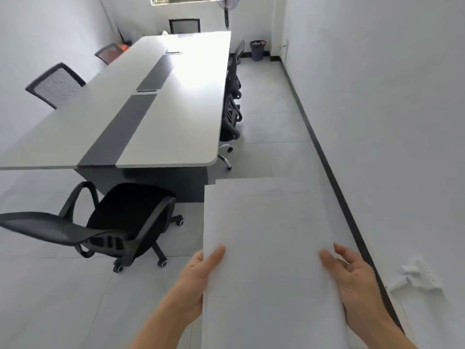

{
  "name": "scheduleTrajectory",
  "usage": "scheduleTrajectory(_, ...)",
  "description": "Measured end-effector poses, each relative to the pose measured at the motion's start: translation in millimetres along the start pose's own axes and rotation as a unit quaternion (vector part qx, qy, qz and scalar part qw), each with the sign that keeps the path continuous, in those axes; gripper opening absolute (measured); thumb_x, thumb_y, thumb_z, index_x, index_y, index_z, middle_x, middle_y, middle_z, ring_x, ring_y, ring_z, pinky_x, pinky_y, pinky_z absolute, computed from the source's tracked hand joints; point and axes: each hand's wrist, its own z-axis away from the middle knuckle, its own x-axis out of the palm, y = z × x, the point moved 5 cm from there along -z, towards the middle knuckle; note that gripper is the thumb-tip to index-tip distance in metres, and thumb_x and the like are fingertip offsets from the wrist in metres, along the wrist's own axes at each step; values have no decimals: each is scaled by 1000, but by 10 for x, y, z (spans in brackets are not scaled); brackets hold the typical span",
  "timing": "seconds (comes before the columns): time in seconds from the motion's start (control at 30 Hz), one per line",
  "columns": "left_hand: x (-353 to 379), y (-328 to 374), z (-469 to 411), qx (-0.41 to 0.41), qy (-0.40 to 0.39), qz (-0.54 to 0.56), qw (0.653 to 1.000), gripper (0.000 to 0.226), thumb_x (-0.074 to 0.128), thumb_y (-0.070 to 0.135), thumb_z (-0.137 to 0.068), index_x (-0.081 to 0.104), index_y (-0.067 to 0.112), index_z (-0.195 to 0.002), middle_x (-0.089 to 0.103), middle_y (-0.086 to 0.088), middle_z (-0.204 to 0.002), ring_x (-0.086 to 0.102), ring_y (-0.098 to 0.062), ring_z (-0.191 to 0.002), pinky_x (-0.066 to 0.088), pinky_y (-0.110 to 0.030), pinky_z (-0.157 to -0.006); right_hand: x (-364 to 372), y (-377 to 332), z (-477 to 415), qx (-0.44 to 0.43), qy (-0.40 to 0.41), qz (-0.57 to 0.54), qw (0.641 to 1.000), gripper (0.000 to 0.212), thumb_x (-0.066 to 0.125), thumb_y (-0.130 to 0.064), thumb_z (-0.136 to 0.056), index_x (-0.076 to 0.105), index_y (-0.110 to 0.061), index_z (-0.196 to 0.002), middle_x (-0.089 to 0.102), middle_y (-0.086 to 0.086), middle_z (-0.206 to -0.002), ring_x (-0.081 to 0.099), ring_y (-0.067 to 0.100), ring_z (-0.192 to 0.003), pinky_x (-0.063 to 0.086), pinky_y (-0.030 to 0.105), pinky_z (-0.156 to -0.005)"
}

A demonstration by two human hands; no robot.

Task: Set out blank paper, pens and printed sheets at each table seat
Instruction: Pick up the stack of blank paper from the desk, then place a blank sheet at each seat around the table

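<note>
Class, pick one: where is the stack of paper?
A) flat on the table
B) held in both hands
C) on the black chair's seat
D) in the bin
B: the left hand and right hand grip the paper stack by its side edges, short of the table.

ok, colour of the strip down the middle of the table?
Dark grey. The strip splits the white table lengthwise; the head view shows it best.

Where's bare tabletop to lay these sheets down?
Sheets fit on the white tabletop right of the dark centre strip, bare to its right edge; likewise left of the strip. Crowded: near end behind the turned chair, and the right edge lined with right-side chairs.
</note>
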Motion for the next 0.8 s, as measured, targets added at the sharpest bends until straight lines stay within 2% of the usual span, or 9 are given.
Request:
scheduleTrajectory(0.1,-375,411,-184,9,18,12,1000,55,64,34,-88,52,0,-129,67,-21,-120,64,-41,-109,51,-54,-93,520,84,-336,32,-11,-1,999,12,60,-18,-93,63,-9,-99,76,18,-95,74,27,-72,62,40,-63)
scheduleTrajectory(0.23,-815,937,-425,33,35,11,999,59,69,35,-85,51,0,-130,66,-22,-122,63,-42,-110,49,-56,-96,1129,132,-770,76,-29,-2,997,17,58,-21,-94,64,-7,-102,72,23,-106,71,32,-85,57,49,-83)
scheduleTrajectory(0.27,-893,1030,-492,35,32,11,999,56,68,34,-87,53,1,-129,65,-22,-122,63,-42,-110,49,-56,-96,1276,144,-864,91,-46,-4,995,18,58,-19,-93,65,-5,-104,73,21,-105,72,32,-86,59,47,-80)
scheduleTrajectory(0.37,-1112,1240,-729,45,42,15,998,41,59,30,-89,63,2,-119,69,-23,-114,67,-41,-102,53,-51,-88,1668,203,-1159,129,-90,19,987,20,61,-10,-86,69,-1,-102,76,20,-95,75,30,-74,62,37,-60)
scheduleTrajectory(0.4,-1182,1307,-811,48,54,22,997,39,59,29,-88,64,2,-116,70,-22,-112,68,-41,-100,54,-50,-86,1769,223,-1280,133,-97,36,986,21,62,-9,-84,70,1,-101,76,21,-93,75,29,-71,62,36,-58)
scheduleTrajectory(0.53,-1511,1612,-1198,64,130,42,989,41,63,30,-82,62,3,-113,73,-18,-104,70,-37,-93,55,-50,-85,2108,268,-1954,130,-91,96,983,16,63,-9,-87,71,1,-98,76,21,-86,73,29,-65,61,37,-59)
scheduleTrajectory(0.67,-1829,2105,-1614,101,208,40,972,37,62,30,-81,65,2,-104,75,-17,-93,72,-32,-81,56,-43,-73,2574,236,-2835,128,-116,138,975,15,63,-11,-91,69,-1,-99,76,20,-87,72,30,-66,59,41,-65)
scheduleTrajectory(0.8,-2136,2631,-1887,143,286,37,947,28,54,25,-93,67,5,-109,75,-16,-101,71,-34,-91,55,-42,-78,3158,132,-3665,113,-143,184,966,12,60,-8,-93,68,-2,-99,77,13,-79,71,26,-60,60,38,-59)
